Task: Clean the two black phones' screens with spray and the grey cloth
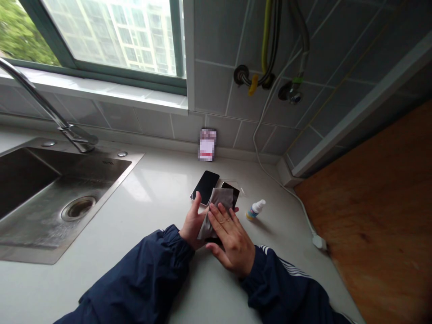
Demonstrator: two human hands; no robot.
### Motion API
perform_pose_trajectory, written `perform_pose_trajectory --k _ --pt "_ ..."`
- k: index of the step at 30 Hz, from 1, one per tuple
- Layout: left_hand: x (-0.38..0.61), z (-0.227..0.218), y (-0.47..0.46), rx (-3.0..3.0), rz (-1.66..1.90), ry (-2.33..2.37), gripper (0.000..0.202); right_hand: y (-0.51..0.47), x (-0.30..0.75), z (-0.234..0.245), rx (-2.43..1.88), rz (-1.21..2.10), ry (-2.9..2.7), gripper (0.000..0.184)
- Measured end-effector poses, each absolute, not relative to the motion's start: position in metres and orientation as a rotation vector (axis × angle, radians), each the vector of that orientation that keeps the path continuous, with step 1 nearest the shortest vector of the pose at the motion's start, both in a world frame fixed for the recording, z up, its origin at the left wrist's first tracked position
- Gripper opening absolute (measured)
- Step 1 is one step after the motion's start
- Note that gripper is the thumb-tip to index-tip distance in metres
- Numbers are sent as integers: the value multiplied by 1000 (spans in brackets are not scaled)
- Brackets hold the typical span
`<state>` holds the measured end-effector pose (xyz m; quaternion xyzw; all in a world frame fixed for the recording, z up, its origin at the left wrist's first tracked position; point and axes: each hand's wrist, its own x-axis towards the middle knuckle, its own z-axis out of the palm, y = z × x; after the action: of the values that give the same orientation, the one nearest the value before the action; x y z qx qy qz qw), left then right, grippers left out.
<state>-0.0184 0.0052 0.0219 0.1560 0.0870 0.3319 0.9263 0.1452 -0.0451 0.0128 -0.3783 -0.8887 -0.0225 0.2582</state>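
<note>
My left hand (193, 223) is wrapped under and around a black smartphone (235, 192), thumb raised on its left side and a fingertip showing past its right side. A thin grey cloth (223, 194) covers most of this phone. My right hand (232, 240) lies flat over the cloth with fingers stretched out, pressing it on the phone; the thumb is near the phone's lower end. Just beyond my hands another smartphone (206, 185) with a dark screen lies on the counter. A clear, thin-edged piece (240, 183) is partly hidden behind the held phone.
A small white-capped bottle (255, 209) stands right of my hands. A blurred upright card or screen (207, 145) leans on the tiled wall. The steel sink (97, 211) with its faucet (76, 135) is at left. A white cable (281, 180) runs along the counter's right side by a wooden panel (378, 202).
</note>
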Motion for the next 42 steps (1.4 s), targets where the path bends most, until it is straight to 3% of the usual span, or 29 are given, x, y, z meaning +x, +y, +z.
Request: perform_pose_trajectory --k 9,18,38,42 --pt "-8 14 -2 511 798 364 73 -42 147 14 -1186 -118 -2222 75" --pt "-9 20 -6 551 780 373 59 -37 150 17 -1228 -173 -2092 74" --pt "-12 14 -8 949 945 420 59 -35 154 24 -1183 -205 -2058 72" --pt "-11 3 -7 787 964 460 64 -39 152 24 -1123 -162 -2181 70"
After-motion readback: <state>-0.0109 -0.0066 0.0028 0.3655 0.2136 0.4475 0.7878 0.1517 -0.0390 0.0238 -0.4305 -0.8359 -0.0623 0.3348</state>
